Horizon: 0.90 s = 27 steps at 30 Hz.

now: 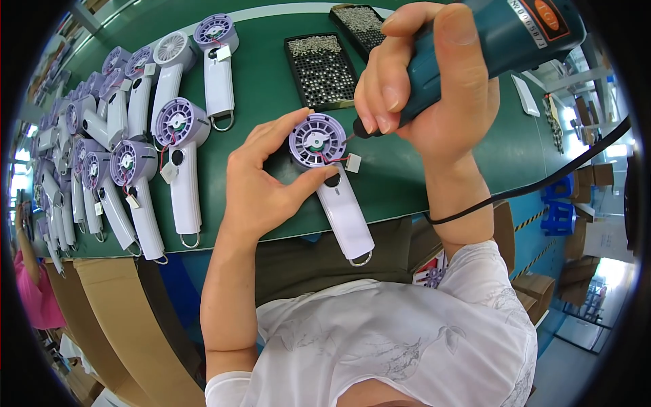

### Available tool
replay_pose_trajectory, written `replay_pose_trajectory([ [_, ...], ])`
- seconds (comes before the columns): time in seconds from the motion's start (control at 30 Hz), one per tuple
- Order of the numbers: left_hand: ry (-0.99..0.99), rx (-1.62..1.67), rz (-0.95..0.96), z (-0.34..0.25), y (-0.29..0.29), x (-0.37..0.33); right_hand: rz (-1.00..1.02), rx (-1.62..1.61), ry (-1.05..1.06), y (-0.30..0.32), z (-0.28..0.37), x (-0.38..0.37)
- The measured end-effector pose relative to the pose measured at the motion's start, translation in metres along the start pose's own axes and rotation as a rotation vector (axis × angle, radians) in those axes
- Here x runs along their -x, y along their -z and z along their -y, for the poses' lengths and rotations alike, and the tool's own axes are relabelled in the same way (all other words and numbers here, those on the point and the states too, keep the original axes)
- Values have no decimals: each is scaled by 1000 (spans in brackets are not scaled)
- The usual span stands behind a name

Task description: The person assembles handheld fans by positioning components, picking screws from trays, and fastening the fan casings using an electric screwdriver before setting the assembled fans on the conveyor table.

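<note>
My left hand [264, 180] grips a small handheld fan [347, 214] by its round purple head, thumb near the dark button below it. The fan's white handle points toward me, with a metal ring at its end. Its head is open on top, showing inner parts, red wires and a small white connector [353, 163]. In my right hand [434, 88] is a teal electric screwdriver [488, 41], fingers wrapped round its body. The bit reaches the right rim of the fan head; whether it touches a screw is too small to tell.
Many similar fans [183, 183] crowd the left of the green table [261, 74]. A black tray [322, 71] of small metal screws lies beyond my hands, a second tray [359, 24] behind it. The screwdriver's black cable [529, 190] loops to the right. Cardboard [122, 305] stands at lower left.
</note>
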<state>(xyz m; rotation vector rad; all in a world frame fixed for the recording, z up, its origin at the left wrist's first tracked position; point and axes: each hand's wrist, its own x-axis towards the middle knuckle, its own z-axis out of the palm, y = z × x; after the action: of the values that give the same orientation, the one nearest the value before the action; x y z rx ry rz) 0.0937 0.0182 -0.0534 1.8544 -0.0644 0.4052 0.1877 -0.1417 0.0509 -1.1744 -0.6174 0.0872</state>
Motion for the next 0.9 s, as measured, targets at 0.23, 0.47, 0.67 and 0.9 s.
replay_pose_trajectory([
  [0.23, 6, -52, 23, -4, 2, -4, 260, 101, 155, 8, -15, 5],
  [0.47, 73, -21, 47, 1, 4, 3, 264, 159, 68, -3, -17, 10],
  [0.67, 60, 5, 41, -4, 3, 2, 227, 85, 21, -3, -23, 9],
  [0.9, 12, 18, 28, 7, -1, 1, 182, 39, -35, -2, -17, 12],
])
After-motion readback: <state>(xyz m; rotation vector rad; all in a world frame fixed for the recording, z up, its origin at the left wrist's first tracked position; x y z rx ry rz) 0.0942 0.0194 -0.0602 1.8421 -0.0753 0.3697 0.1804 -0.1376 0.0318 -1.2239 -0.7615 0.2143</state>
